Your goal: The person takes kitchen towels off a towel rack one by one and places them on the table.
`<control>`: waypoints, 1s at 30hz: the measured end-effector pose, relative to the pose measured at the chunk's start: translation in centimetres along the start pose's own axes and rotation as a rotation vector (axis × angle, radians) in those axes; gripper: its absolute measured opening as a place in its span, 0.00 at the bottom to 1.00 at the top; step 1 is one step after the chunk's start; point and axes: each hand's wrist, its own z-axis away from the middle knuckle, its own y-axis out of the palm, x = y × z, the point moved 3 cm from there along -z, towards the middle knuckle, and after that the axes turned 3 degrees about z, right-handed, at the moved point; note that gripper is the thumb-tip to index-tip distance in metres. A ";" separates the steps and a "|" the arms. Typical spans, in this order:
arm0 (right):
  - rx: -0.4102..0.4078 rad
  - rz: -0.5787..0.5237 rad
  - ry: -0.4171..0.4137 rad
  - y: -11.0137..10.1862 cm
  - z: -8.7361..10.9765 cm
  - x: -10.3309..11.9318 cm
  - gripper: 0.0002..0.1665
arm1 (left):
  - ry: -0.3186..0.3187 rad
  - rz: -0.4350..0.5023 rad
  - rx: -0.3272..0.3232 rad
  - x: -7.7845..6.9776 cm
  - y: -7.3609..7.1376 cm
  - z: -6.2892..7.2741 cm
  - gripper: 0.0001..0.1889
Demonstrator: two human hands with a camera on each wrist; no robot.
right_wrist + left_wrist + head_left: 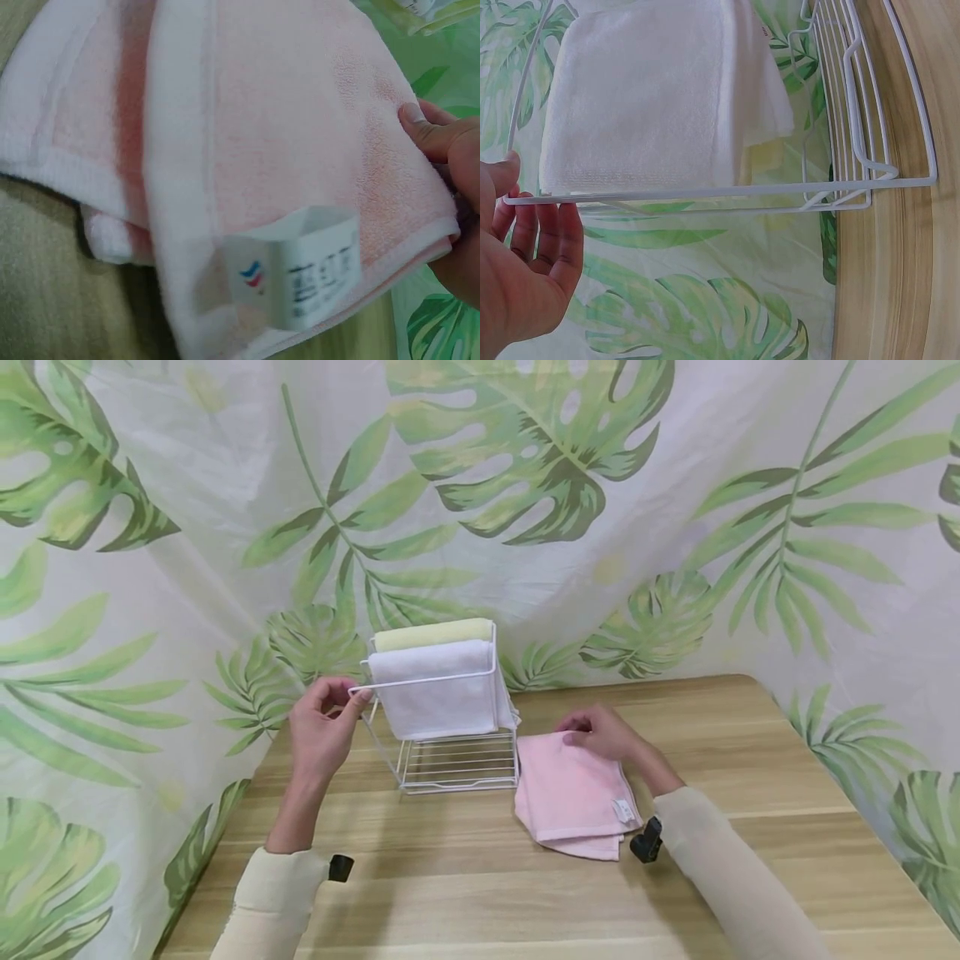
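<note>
A white wire rack (461, 789) stands on the table with a white towel (431, 693) and a pale yellow towel (435, 633) draped over its upper bars. My left hand (322, 727) pinches the rack's front left corner between thumb and fingers; in the left wrist view the fingers (547, 232) curl under the wire. To the right of the rack, my right hand (603, 735) pinches the upper edge of a folded pink towel (573, 793). That towel's white label (300, 262) shows in the right wrist view, where the thumb lies on top of the cloth.
A wooden table (465, 893) carries everything, its back right corner rounded. Behind it hangs a leaf-patterned curtain (525, 568). Small black cameras (341, 867) sit at both wrists.
</note>
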 end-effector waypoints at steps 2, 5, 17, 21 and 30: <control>0.008 -0.002 0.003 0.3 0.0 -0.5 0.10 | 0.000 -0.001 0.001 0.0 0.1 0.0 0.11; 0.007 0.007 0.011 0.6 0.0 -1.2 0.10 | 0.002 0.001 -0.001 -0.1 0.1 0.1 0.11; 0.002 0.014 0.023 1.9 0.0 -2.9 0.09 | -0.006 0.018 -0.004 0.2 0.3 0.3 0.10; 0.006 -0.003 0.023 2.0 -0.2 -3.1 0.09 | 0.004 0.033 -0.019 0.3 0.3 0.2 0.10; 0.025 -0.036 0.031 2.2 -0.4 -3.1 0.10 | -0.015 0.038 -0.028 0.4 0.2 0.2 0.11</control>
